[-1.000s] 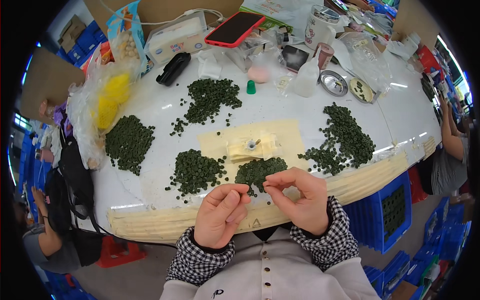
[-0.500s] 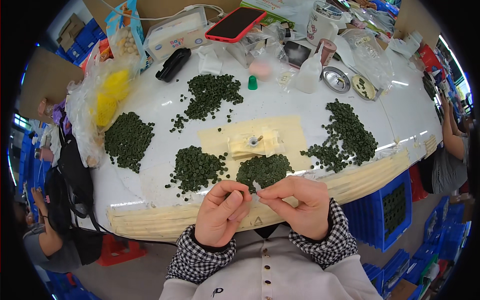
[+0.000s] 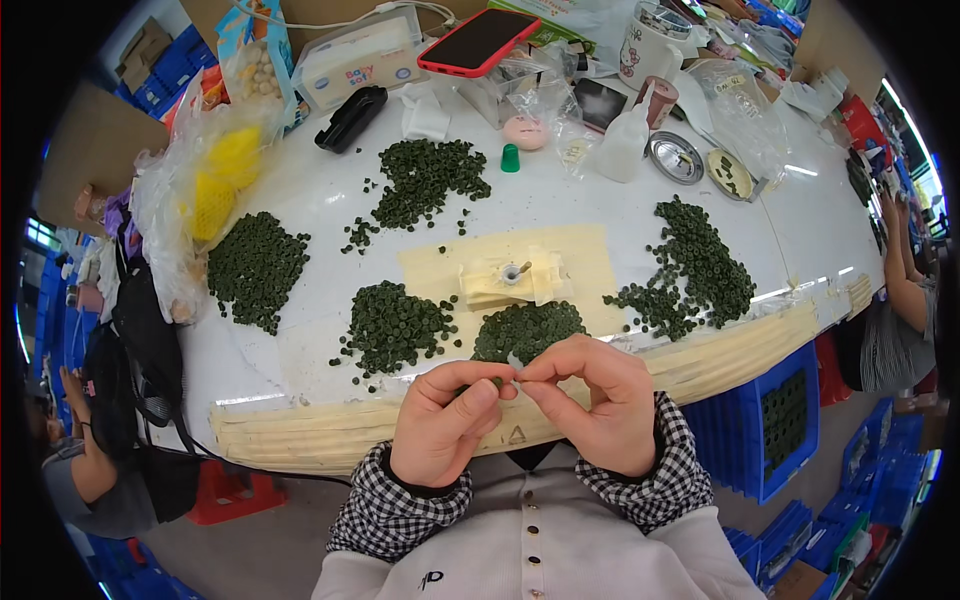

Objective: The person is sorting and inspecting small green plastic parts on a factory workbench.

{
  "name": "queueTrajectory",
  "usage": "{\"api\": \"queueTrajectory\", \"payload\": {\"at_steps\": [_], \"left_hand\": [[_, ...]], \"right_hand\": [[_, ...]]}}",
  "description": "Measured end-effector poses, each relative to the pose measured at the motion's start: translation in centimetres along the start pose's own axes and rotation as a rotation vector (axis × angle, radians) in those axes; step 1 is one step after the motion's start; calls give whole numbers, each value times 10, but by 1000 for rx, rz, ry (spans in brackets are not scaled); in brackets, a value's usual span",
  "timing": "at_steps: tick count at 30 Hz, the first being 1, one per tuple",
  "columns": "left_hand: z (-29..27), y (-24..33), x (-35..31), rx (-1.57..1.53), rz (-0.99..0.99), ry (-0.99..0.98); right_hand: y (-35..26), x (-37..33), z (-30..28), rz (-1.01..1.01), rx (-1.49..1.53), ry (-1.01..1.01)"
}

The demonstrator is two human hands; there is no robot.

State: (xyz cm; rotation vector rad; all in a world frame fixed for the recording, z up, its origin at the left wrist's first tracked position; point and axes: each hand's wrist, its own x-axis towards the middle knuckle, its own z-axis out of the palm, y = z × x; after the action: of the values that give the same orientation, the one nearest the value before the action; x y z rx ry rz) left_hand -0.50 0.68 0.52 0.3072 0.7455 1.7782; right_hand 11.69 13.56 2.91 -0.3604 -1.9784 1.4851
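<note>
Dark green and small, one round piece (image 3: 496, 382) is pinched in our left hand (image 3: 440, 425), over the front edge of our shiny white table (image 3: 590, 210). Our right hand's (image 3: 600, 405) fingertips come close beside it — we can't tell if they grip anything. Just behind lies a dark-green pile of little round pieces (image 3: 530, 330).

Lower centre of frame: pale grey fabric top (image 3: 610, 560), round dark buttons (image 3: 533, 530), small dark chest marking (image 3: 431, 578); black-and-white checked fabric cuffs (image 3: 395, 515).
</note>
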Motion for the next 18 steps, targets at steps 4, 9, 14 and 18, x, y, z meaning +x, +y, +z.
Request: {"api": "queueTrajectory", "payload": {"at_steps": [4, 9, 14, 18], "left_hand": [[1, -3, 1, 53, 21, 5], [0, -6, 1, 159, 60, 9], [3, -7, 1, 229, 89, 22], [2, -8, 1, 227, 87, 29]], "right_hand": [[2, 1, 1, -56, -7, 17], [0, 2, 3, -99, -90, 55], [-4, 0, 7, -131, -206, 92], [-4, -1, 9, -183, -282, 99]]}}
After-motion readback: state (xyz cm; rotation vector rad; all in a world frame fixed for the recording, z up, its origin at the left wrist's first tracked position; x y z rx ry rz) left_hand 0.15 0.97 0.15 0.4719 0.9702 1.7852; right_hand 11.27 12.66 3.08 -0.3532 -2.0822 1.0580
